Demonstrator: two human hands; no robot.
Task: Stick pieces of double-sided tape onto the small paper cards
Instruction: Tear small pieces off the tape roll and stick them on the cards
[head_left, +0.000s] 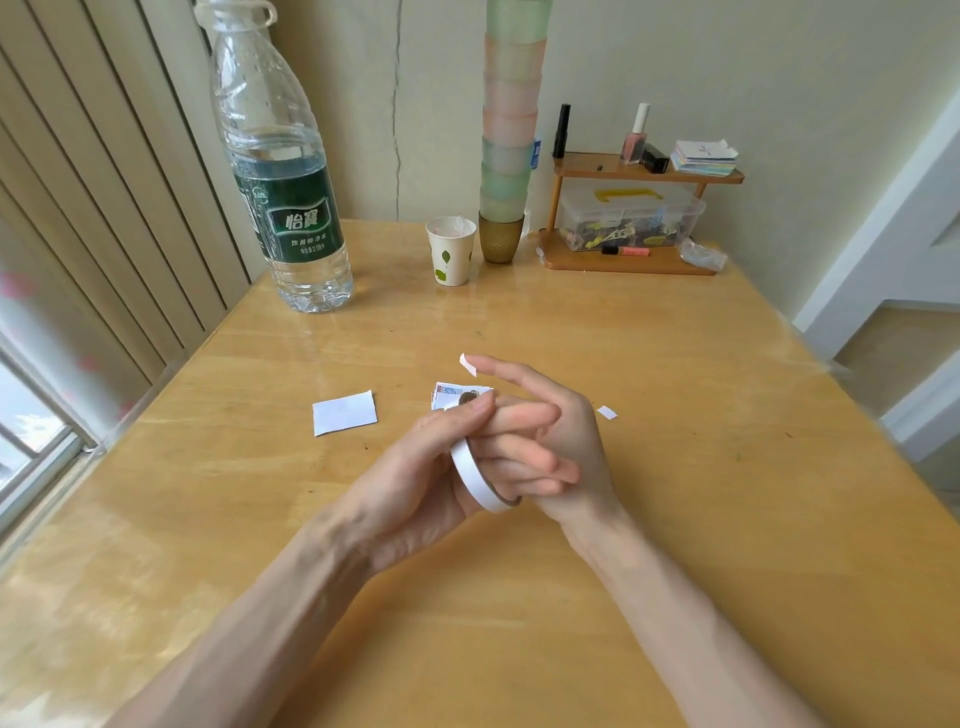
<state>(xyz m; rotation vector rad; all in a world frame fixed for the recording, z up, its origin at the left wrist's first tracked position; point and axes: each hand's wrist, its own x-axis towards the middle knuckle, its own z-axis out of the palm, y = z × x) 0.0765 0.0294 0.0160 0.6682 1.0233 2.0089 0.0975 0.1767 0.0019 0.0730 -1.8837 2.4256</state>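
Both forearms are cut off by the lower edge. The left hand curls its fingers round the tape roll, thumb on top, hiding part of it. The right hand holds its index finger straight, a small tape piece stuck at the tip. Its other fingers are hidden, so its grip cannot be told. Printed cards lie half hidden behind the hands on the counter. A white card lies apart, leftward.
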